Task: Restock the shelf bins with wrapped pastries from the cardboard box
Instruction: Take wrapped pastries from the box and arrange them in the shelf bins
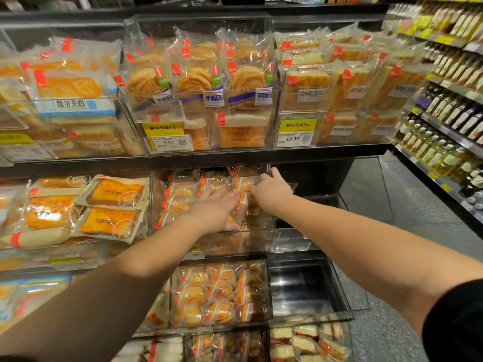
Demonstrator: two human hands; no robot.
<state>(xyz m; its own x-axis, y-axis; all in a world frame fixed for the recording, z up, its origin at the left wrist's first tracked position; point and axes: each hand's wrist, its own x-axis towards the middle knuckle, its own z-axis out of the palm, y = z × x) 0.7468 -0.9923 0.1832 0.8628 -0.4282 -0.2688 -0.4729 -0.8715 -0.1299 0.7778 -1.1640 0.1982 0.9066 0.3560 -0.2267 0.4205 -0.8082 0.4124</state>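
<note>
the fingertips of the left hand lie flat among the wrapped pastries in the clear bin, and the packs beneath the palm are covered. the right hand has its fingertips buried behind a pack, so its grasp cannot be told. the print on the price tags is too small to read fully. the bottles at right run off the frame's edge. the lowest bin is cut off at the bottom.
</note>
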